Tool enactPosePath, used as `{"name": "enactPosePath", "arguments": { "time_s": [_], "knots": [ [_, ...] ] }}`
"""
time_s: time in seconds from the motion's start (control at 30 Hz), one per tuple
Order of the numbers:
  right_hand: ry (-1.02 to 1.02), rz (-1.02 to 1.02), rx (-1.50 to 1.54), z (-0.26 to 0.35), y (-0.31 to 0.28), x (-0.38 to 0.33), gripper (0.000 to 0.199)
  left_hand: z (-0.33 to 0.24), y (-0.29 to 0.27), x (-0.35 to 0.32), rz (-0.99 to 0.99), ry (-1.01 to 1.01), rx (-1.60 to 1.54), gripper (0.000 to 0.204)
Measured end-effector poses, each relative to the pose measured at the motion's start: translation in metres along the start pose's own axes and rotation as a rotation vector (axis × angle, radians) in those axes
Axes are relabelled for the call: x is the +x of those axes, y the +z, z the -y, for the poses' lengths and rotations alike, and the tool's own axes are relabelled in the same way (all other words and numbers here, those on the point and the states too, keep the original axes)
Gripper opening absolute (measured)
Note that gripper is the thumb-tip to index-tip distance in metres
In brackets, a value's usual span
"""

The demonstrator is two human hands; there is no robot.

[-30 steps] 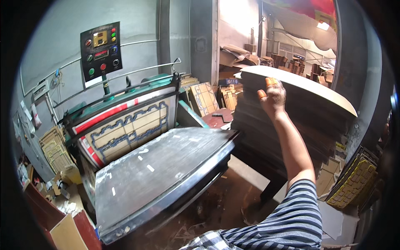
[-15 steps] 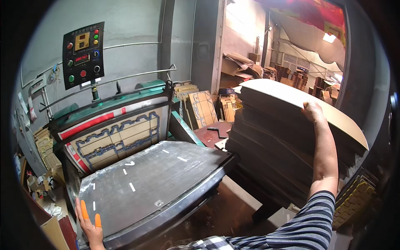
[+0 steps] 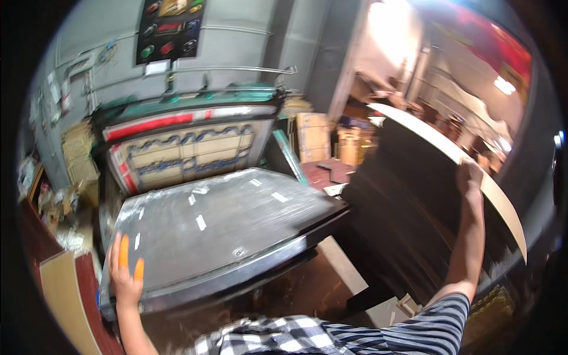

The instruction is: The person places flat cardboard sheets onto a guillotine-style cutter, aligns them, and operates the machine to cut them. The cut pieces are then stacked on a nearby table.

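Observation:
At the left edge of a flat grey metal press bed [image 3: 219, 231], my left hand [image 3: 126, 269] has its fingers stretched out, with orange covers on two of them. Nothing is in that hand. Over on the right, my right hand [image 3: 470, 177] grips the near edge of a cardboard sheet [image 3: 423, 131], pale on top, at the top of a tall dark stack of sheets [image 3: 408, 183]. Its fingertips are partly hidden and blurred. Behind the bed, the press's raised plate carries a cutting die [image 3: 189, 148] with wavy blue-grey strips on a tan board.
A black control panel [image 3: 170, 29] with coloured buttons hangs above the press. Die boards [image 3: 313, 137] lean behind it, near a dark red surface [image 3: 327, 173] with a black angled piece. A tan board [image 3: 62, 296] stands at the lower left. White marks dot the bed.
The view has shifted and blurred, so the press sits higher and the control panel is cut off at the top. My right hand stays on the sheet's edge; my left remains at the bed's edge.

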State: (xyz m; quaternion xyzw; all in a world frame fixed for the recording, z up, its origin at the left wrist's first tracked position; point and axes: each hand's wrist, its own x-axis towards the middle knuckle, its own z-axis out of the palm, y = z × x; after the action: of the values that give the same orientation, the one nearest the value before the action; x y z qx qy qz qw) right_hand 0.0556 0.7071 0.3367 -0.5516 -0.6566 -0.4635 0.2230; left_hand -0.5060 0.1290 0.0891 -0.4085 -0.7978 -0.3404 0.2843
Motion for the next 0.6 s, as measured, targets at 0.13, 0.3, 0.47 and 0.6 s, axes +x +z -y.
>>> {"name": "enactPosePath", "arguments": {
  "time_s": [0.13, 0.3, 0.47, 0.6],
  "knots": [
    [-0.102, -0.178, 0.138, 0.065, -0.118, -0.021, 0.025, 0.014, -0.018, -0.019, -0.056, 0.023, 0.055, 0.058],
    [-0.298, -0.275, 0.31, 0.159, -0.23, -0.111, 0.052, 0.027, -0.033, -0.033, -0.141, -0.005, 0.073, 0.059],
    [-0.742, -0.329, 0.72, 0.283, -0.264, -0.142, 0.039, 0.041, -0.051, -0.059, -0.298, -0.165, 0.047, 0.05],
    [-0.969, -0.237, 0.831, 0.405, -0.21, -0.172, 0.048, 0.056, -0.05, -0.079, -0.395, -0.325, -0.05, 0.048]
  ]
}}
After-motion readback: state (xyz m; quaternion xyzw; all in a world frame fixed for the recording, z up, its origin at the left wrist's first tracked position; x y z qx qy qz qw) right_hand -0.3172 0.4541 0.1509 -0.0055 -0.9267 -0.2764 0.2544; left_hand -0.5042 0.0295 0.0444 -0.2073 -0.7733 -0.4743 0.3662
